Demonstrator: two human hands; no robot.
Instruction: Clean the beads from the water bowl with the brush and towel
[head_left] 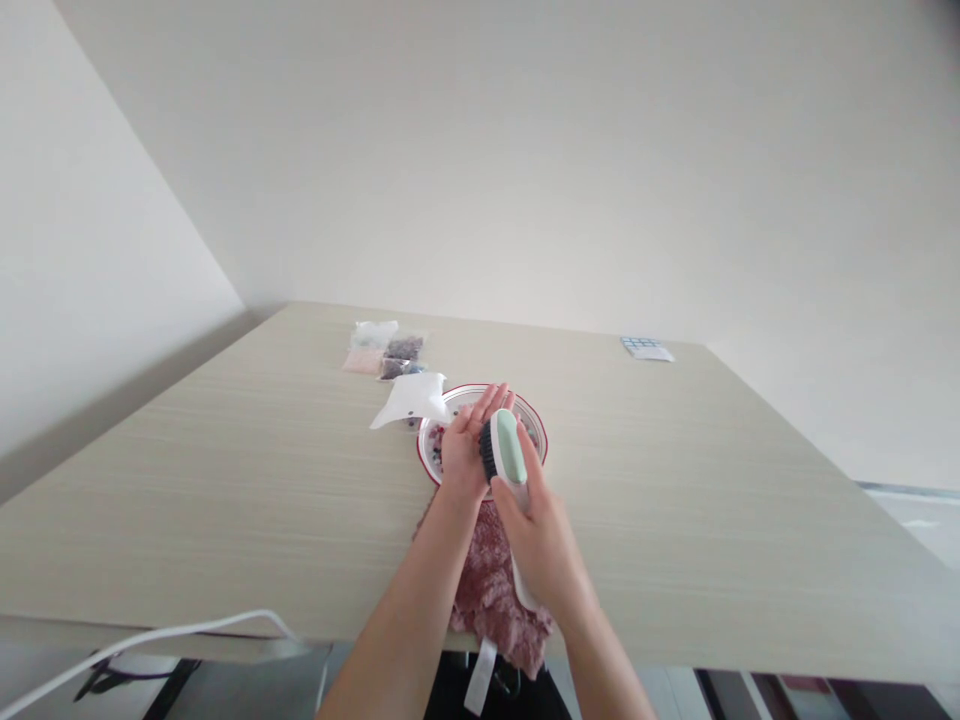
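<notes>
My right hand (541,540) is closed round the white handle of a brush (506,448) with a pale green back and dark bristles. The bristles press sideways against the palm of my left hand (466,440), whose fingers are stretched out flat. Both hands hover over a white plate with a red rim (537,428) that holds small dark and coloured bits. A pink fuzzy cloth (491,592) lies under my forearms and hangs over the table's near edge.
A white plastic bag (411,400) lies left of the plate. Several small packets (384,352) sit further back. A checked card (646,348) lies at the far right of the wooden table (225,470). A white cable (150,636) runs below the front edge.
</notes>
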